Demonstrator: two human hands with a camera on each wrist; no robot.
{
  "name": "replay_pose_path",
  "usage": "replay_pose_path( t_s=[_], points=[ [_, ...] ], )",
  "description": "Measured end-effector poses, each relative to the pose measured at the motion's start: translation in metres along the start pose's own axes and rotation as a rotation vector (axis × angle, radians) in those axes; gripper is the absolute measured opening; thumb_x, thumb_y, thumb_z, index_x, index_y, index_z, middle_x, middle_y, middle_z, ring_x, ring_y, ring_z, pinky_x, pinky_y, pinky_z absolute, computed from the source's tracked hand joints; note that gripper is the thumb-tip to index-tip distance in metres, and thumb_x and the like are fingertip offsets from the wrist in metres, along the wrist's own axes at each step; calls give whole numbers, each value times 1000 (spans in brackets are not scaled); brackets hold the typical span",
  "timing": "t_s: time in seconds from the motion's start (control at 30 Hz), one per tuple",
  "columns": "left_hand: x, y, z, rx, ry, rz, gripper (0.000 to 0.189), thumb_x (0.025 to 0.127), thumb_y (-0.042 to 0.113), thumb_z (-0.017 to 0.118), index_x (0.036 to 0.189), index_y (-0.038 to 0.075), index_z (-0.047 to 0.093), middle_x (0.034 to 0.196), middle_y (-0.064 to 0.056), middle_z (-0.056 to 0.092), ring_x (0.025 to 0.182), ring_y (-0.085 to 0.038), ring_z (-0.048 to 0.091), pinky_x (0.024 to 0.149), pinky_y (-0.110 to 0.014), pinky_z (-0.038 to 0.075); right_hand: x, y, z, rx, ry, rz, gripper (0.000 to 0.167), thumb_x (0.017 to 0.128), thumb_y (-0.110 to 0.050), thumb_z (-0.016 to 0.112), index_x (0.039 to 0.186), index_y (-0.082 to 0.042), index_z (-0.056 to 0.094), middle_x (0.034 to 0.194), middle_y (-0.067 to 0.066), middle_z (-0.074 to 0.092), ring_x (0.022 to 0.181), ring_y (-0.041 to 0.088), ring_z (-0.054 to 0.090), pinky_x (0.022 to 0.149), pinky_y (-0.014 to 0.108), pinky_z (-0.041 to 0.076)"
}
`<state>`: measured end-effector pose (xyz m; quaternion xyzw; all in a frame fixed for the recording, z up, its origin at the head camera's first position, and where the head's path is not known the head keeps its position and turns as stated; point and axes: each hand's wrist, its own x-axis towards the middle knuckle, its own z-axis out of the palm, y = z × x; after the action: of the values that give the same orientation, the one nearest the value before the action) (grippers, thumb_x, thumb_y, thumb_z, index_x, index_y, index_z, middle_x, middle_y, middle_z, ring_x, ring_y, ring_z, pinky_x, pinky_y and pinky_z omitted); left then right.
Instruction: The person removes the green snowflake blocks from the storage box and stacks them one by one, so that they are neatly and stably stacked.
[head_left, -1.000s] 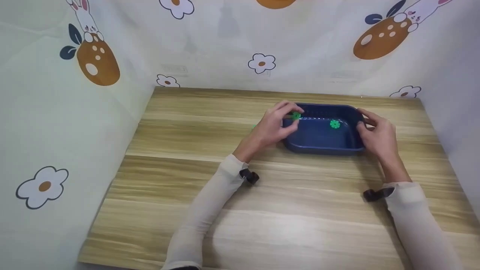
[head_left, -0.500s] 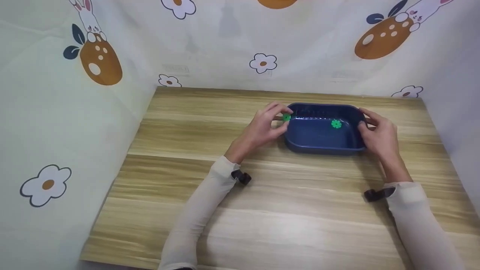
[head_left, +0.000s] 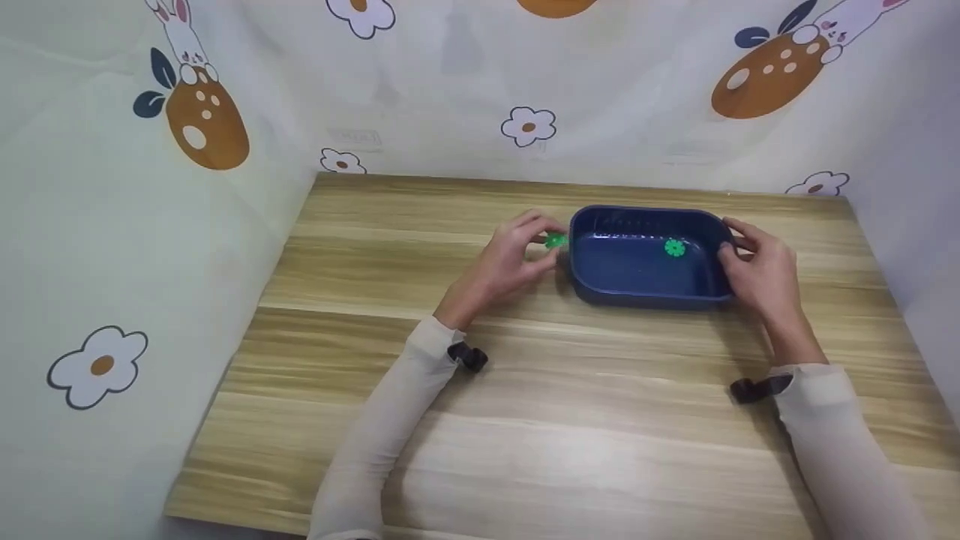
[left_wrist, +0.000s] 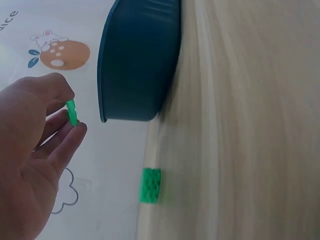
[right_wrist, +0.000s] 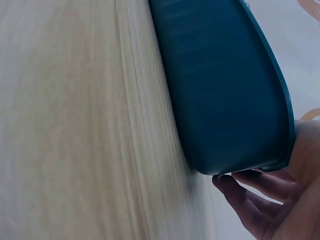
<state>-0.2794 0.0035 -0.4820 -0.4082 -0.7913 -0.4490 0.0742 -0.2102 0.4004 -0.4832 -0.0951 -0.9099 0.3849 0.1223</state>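
In the head view my left hand (head_left: 508,259) is just left of a dark blue plastic basin (head_left: 637,298). It pinches a small green snowflake-shaped plastic piece (left_wrist: 72,113) between thumb and fingertips, level with the basin's left rim. A similar green snowflake piece (head_left: 675,248) lies on the basin floor toward the back right. Gripping the basin's right end, my right hand (head_left: 763,274) has its thumb over the rim and fingers along the outside. The left wrist view shows a green stack (left_wrist: 150,185) of such pieces on the table, hidden behind the left hand in the head view.
The basin stands on a wood-grain table (head_left: 525,420), near its back right. A pale curtain (head_left: 435,90) printed with flowers and rabbits borders the back and left. Black wrist cameras (head_left: 471,357) are strapped over both sleeves.
My left hand has drawn left from over the basin's left end to outside it, still pinching a green piece. The right hand keeps its grip; the basin stays put.
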Motion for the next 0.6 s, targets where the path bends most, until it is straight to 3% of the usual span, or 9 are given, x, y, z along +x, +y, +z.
replay_pose_path(
  t_s=[0.07, 0.13, 0.23, 0.3, 0.47, 0.6],
  points=[
    [-4, -4, -5, 14, -8, -26, 28, 98, 1, 72, 125, -1, 73, 126, -12, 70, 115, -20, 72, 101, -21, 59, 0, 0, 0, 6, -3, 1, 47, 105, -22, 61, 151, -15, 66, 135, 25, 72, 106, 17, 78, 73, 1, 49],
    [-9, -8, -9, 35, -14, -59, 27, 98, 3, 72, 125, 2, 73, 126, -10, 71, 116, -19, 72, 102, -21, 59, 0, 1, 0, 12, -8, 7, 47, 105, -22, 61, 151, -16, 65, 135, 25, 72, 98, 4, 76, 72, 1, 49],
    [-13, -14, -17, 53, -19, -109, 27, 98, 6, 72, 125, 4, 74, 126, -9, 71, 116, -19, 72, 104, -24, 58, 0, 1, 0, 22, -14, 16, 47, 105, -22, 61, 152, -16, 64, 136, 24, 72, 86, -15, 66, 71, 1, 49],
    [-16, -17, -21, 65, -26, -135, 27, 98, 7, 72, 126, 5, 74, 127, -9, 72, 117, -20, 71, 106, -27, 58, 0, 1, 0, 27, -16, 20, 48, 105, -22, 61, 152, -16, 64, 137, 24, 71, 81, -20, 60, 71, 1, 49],
    [-19, -25, -28, 104, -109, -177, 28, 99, 7, 73, 127, 3, 75, 129, -10, 72, 120, -25, 70, 108, -36, 59, 0, 0, 0, 23, -17, 25, 47, 106, -23, 61, 152, -16, 64, 137, 24, 71, 83, -18, 61, 71, 1, 48],
    [-22, -30, -30, 152, -195, -199, 30, 101, 8, 74, 130, 3, 74, 133, -10, 72, 126, -25, 68, 111, -38, 56, 0, 0, -1, 9, -20, 27, 47, 106, -23, 61, 153, -17, 64, 137, 24, 72, 93, -3, 72, 71, 1, 49]
  ],
)
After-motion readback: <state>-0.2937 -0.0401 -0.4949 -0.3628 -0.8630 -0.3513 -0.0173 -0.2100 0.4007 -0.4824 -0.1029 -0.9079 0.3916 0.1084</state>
